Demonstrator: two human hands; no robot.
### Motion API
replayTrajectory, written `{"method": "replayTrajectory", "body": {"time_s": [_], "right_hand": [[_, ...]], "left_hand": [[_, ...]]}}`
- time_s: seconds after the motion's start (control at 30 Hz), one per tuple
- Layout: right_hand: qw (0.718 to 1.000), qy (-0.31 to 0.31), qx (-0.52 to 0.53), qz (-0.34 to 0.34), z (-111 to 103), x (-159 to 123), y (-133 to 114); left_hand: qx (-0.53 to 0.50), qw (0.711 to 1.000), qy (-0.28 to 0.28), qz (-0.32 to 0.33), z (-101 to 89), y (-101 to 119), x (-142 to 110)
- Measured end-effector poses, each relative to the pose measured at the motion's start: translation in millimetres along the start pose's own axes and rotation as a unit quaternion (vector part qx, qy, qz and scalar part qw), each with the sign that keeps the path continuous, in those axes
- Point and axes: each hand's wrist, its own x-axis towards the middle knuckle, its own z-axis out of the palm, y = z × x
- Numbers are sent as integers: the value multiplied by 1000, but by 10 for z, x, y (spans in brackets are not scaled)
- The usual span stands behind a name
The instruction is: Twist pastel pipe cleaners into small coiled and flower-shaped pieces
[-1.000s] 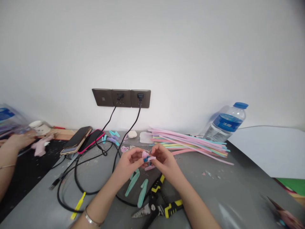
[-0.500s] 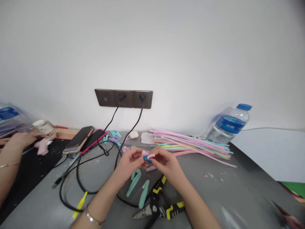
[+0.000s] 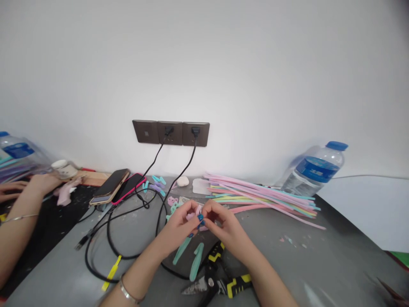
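My left hand and my right hand meet above the table, both closed on a small curled pink pipe cleaner. Fingertips of both hands press together around it and partly hide it. Just below them lie bent green pipe cleaners and pliers with black and yellow handles, opened out. Behind my left hand are small curled pieces, one pink and one mint green. A bundle of long pastel pipe cleaners lies beyond my right hand.
Black cables loop across the left side from the wall sockets. Two phones lie by the wall. A water bottle leans at the right near white paper. At far left, another person's hand works on a black surface.
My fingers have shifted on the pink pipe cleaner, closing in tighter with the fingertips together. The whole view has moved slightly, so the scene sits a little further right.
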Motion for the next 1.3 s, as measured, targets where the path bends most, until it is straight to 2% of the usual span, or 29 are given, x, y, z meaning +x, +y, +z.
{"method": "replayTrajectory", "body": {"time_s": [0.2,0.43,0.5,0.63,0.73,0.87,1.0,1.17,1.3], "right_hand": [[999,-22,46,16,-14,-32,-72],[999,-16,24,-23,-19,-35,-110],[999,-7,14,-29,-21,-27,-96],[1000,15,6,-19,-19,-8,-42],[999,28,0,-21,-11,2,-12],[999,46,-4,-25,-7,8,-13],[997,64,38,-10,-10,25,-25],[992,62,108,36,-4,52,-14],[976,69,186,93,30,52,25]], "left_hand": [[-19,999,-26,7,-24,5,-32],[-11,999,-41,20,-85,27,-44],[1,1000,-24,17,-84,37,-30],[14,998,56,17,-69,39,25],[24,995,91,30,-67,16,53],[88,988,112,51,-65,-32,40],[160,979,110,66,-19,-53,9],[204,968,124,75,37,-56,-8],[219,960,146,92,33,-100,-9]]}}
